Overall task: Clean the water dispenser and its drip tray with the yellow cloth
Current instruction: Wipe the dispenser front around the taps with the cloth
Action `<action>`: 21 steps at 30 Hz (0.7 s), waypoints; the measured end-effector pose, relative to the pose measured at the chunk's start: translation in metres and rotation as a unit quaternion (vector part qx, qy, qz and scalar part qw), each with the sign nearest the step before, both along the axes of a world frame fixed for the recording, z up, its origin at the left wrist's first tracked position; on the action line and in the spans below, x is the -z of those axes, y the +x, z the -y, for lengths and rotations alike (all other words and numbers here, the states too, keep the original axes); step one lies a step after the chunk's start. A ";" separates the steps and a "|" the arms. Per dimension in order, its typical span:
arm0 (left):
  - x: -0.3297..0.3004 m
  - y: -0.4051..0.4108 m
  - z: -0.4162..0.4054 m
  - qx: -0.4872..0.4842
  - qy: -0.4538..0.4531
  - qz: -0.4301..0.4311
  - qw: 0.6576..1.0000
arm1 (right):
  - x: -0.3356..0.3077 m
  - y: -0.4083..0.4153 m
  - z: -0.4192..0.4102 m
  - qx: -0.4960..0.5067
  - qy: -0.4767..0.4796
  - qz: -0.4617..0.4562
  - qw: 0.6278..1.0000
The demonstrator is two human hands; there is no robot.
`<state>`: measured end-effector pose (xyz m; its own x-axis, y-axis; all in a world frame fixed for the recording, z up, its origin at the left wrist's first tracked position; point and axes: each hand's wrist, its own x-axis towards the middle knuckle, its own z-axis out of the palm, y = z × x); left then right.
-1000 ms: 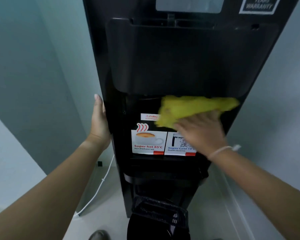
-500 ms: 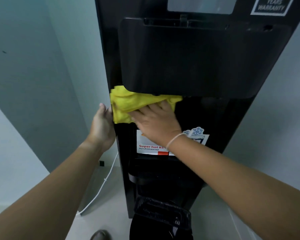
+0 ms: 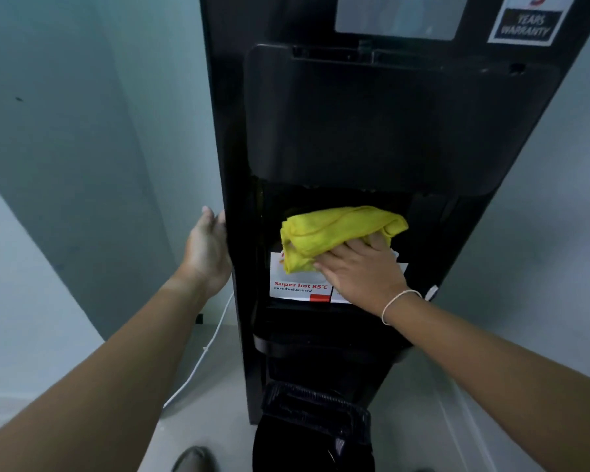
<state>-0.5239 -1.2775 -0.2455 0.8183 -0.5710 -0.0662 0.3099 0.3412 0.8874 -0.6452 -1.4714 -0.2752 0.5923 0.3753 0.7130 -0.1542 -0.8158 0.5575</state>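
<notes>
Fingers (image 3: 372, 245) of right hand (image 3: 361, 277) spread flat, pressing yellow cloth (image 3: 338, 233) against back wall of dispensing recess in black water dispenser (image 3: 389, 131) — shifted right from half a second ago, when cloth sat bunched at recess's left edge. Left hand (image 3: 206, 253) open, palm on dispenser's left side, same spot as before. "Super hot 85°C" sticker (image 3: 300, 287) now mostly uncovered; neighbouring sticker hidden under right hand. Drip tray (image 3: 314, 407) near bottom, dark, contents hard to make out. White cable (image 3: 201, 356) on floor at left — shoe tip (image 3: 193, 459) cut off at bottom edge.
</notes>
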 end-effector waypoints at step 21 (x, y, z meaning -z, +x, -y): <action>-0.004 -0.009 -0.006 0.020 -0.001 -0.022 1.000 | 0.011 0.013 -0.030 0.004 -0.033 -0.138 0.990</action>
